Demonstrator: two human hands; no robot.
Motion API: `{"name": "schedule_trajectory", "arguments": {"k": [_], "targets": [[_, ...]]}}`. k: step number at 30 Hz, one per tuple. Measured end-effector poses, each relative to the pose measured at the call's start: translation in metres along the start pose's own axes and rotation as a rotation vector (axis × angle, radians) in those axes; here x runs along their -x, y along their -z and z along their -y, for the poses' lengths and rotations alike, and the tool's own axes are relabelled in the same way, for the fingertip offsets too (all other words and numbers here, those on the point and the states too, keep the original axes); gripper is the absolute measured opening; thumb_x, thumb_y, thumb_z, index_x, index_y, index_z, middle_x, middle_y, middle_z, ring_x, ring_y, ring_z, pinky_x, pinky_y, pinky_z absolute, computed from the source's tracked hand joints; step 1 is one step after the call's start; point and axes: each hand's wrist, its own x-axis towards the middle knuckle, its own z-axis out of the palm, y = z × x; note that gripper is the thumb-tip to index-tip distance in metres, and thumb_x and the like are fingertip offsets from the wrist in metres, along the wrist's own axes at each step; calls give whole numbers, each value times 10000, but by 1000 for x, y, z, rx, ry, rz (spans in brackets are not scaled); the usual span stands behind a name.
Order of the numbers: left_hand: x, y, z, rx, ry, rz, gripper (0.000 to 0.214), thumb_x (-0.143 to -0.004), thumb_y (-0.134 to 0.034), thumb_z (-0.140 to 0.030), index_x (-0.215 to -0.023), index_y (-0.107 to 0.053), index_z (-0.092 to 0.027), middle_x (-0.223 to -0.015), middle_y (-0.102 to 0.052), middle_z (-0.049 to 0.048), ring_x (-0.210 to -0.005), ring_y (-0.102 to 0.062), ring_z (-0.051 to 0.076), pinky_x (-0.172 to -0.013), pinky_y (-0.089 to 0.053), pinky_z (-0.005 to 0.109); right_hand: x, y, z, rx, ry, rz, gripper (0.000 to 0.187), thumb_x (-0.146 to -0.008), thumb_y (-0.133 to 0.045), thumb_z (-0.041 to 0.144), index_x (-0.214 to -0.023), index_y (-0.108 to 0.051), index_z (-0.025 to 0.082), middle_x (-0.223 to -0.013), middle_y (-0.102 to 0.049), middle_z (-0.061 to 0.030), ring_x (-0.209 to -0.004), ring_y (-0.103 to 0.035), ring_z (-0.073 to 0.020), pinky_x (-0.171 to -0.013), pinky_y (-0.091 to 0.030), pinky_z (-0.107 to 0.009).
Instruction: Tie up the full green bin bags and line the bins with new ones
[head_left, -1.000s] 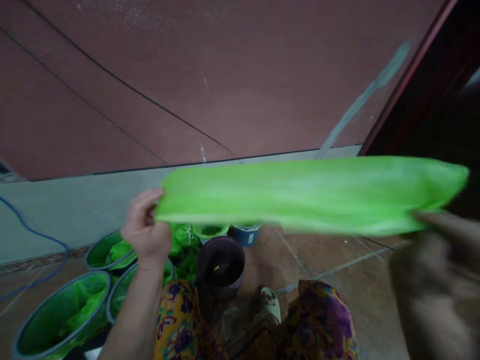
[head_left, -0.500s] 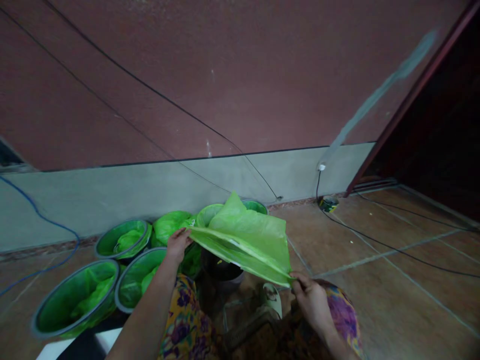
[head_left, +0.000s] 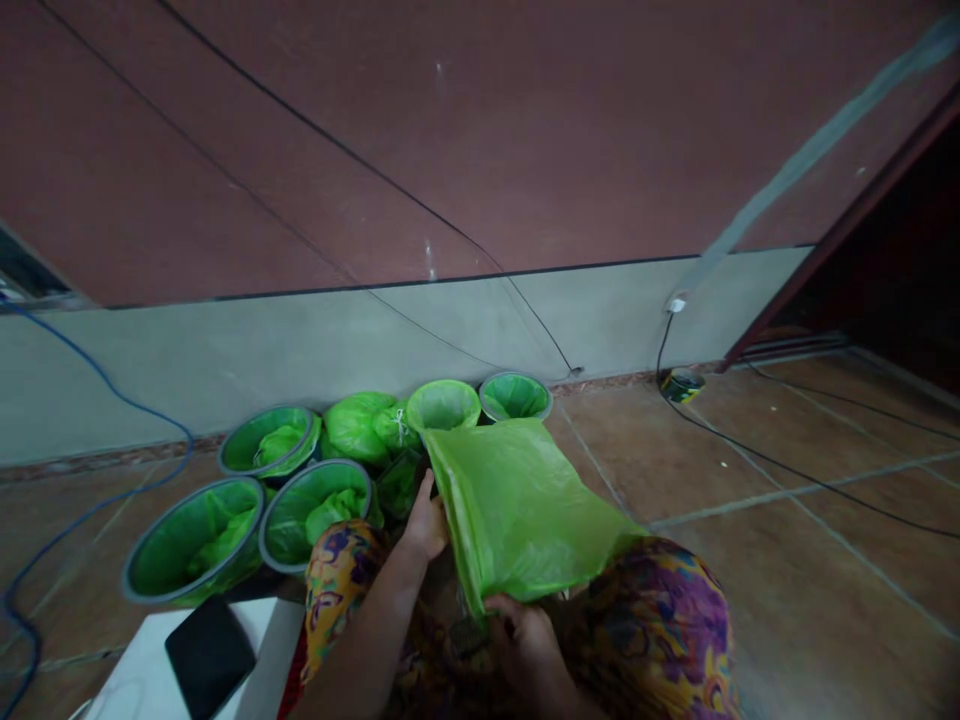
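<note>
A thin, light-green plastic bag (head_left: 525,510) is spread over my knees, its layered edge on the left side. My right hand (head_left: 525,635) pinches the near corner of this bag. Against the layered edge is my left hand (head_left: 427,522), closed on the bag, its thumb up and some fingers hidden behind the plastic. Just beyond the bag stand a light-green lined bucket (head_left: 444,403) and a grey-rimmed lined bucket (head_left: 517,396). The dark vessel under the bag is mostly hidden.
Several grey-rimmed buckets (head_left: 196,540) with green liners stand left. A tied green bag (head_left: 360,425) lies by the wall. A white box (head_left: 139,660) with a black object (head_left: 210,655) is at lower left. A blue cable (head_left: 97,370), a black cable (head_left: 810,485) and a tin (head_left: 682,385) are around.
The bag has turned from stretched sideways between both hands to lying over the knees. My right hand has moved left and down, my left hand right and down. The view has shifted left and lower.
</note>
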Motion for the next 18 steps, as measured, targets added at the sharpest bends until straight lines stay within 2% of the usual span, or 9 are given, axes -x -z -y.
{"name": "schedule_trajectory", "arguments": {"k": [3, 5, 8, 11, 12, 14, 16, 18], "targets": [[0, -3, -5, -34, -45, 3, 442, -829, -593, -531, -941, -683, -114, -792, -743, 116, -816, -726, 270, -810, -576, 387, 6, -16, -2, 21, 36, 34, 286, -803, -450, 171, -778, -732, 213, -603, -674, -32, -548, -605, -157, -548, -413, -223], [-3, -2, -4, -73, -130, -64, 258, -735, -721, -319, -879, -692, -107, -752, -744, 110, -773, -729, 264, -790, -579, 374, 9, -23, -2, -14, 65, 84, 263, -808, -468, 171, -777, -727, 206, -641, -691, -45, -570, -612, -157, -575, -419, -226], [-2, 4, -4, -127, -315, -200, 226, -570, -772, -129, -775, -681, -105, -664, -728, 80, -660, -718, 254, -702, -579, 363, 9, -18, 4, -120, 62, 156, 231, -820, -526, 230, -915, -736, 209, -690, -704, -39, -579, -601, -154, -583, -420, -233], [13, 13, -14, -190, -444, -225, 281, -513, -802, -157, -766, -690, -109, -653, -727, 61, -616, -705, 249, -638, -564, 349, -10, 8, 7, -206, 2, 130, 300, -865, -523, 376, -1000, -721, 196, -588, -628, -4, -511, -523, -141, -519, -380, -237], [22, 16, -19, -218, -469, -217, 312, -510, -815, -180, -792, -702, -114, -672, -734, 61, -626, -707, 252, -631, -560, 345, -22, 21, 6, -230, -17, 90, 344, -882, -499, 423, -1011, -714, 187, -570, -602, 3, -503, -503, -139, -510, -371, -239], [46, 22, -31, -271, -484, -186, 364, -519, -837, -223, -850, -719, -128, -730, -752, 68, -692, -719, 268, -646, -559, 344, -52, 48, -2, -264, -98, -82, 416, -886, -464, 485, -1028, -697, 171, -603, -606, -5, -499, -491, -141, -492, -364, -249], [73, 27, -44, -307, -492, -159, 390, -533, -852, -245, -887, -726, -139, -788, -764, 77, -756, -726, 274, -677, -564, 338, -85, 72, -16, -257, -162, -182, 404, -836, -536, 495, -1038, -688, 180, -664, -644, -12, -534, -529, -153, -545, -410, -268], [102, 31, -54, -315, -489, -141, 403, -555, -854, -242, -924, -725, -140, -850, -770, 84, -797, -730, 271, -734, -571, 349, -115, 86, -33, -347, -241, -249, 403, -744, -660, 494, -1017, -682, 198, -772, -691, -36, -709, -620, -195, -668, -473, -292]]}}
